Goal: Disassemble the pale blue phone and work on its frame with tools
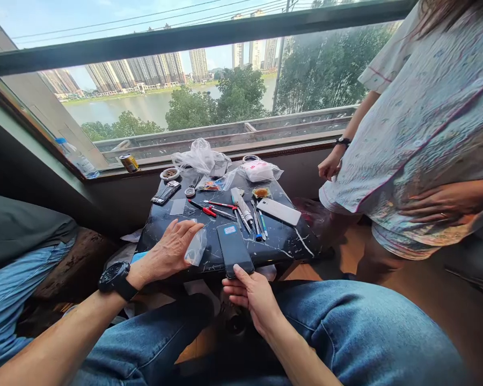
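Observation:
My right hand (251, 297) grips the near end of a black smartphone (237, 249), thumb on top and fingers beneath. The phone's dark glass faces up, with a small white-and-blue sticker near its far end. My left hand (171, 249) has a small clear plastic bag (196, 247) between its thumb and fingers, at the table's near left side. Just beyond the hands lie a red pen (202, 208), a white pen-like tool (242, 206), and several thin tools such as tweezers and picks. A white phone (279, 211) rests to their right.
The black marble-patterned table (279, 247) also holds plastic bags (201, 156), tape rolls (169, 174), a black pack (166, 193) and an amber sponge (261, 192). A can (129, 163) and a bottle (78, 158) stand on the windowsill. Another person (418, 123) stands at right; someone in jeans sits at left.

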`<state>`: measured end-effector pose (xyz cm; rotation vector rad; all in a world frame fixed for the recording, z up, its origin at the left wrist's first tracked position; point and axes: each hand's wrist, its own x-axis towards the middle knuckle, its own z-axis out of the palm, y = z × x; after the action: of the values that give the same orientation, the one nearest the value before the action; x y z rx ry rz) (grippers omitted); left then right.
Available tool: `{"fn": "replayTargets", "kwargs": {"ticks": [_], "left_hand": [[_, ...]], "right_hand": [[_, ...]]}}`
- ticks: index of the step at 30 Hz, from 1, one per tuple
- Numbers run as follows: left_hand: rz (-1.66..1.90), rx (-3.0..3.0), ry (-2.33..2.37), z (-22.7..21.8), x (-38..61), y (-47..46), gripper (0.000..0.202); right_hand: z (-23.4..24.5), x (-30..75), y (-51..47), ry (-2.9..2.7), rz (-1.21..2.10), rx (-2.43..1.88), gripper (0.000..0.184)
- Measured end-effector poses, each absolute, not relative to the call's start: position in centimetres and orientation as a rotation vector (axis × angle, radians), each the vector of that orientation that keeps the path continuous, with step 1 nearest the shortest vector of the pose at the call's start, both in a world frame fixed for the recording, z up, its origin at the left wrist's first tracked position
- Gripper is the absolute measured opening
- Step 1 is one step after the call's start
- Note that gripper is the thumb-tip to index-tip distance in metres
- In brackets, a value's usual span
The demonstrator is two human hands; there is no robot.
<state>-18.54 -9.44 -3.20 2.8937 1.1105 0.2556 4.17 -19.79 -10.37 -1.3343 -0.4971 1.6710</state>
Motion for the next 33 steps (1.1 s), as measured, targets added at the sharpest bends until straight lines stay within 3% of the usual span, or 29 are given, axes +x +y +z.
{"fn": "replayTargets", "kwargs": {"ticks": [8, 20, 33], "left_hand": [[0.28, 2.828, 1.121, -3.4, -18.5, -8.7, 0.084], [0.149, 2.946, 0.926, -3.4, -18.1, -9.9, 0.085], [0.122, 3.099, 0.704, -2.6, -15.7, -11.7, 0.06]], "right_hand": [[-8.8, 5.8, -22.7, -0.971, 1.53, -1.291, 0.059], [-6.6, 7.5, -22.1, -1.214, 1.837, -1.225, 0.041], [-4.6, 8.3, -20.7, -1.292, 1.88, -1.259, 0.034]]}}
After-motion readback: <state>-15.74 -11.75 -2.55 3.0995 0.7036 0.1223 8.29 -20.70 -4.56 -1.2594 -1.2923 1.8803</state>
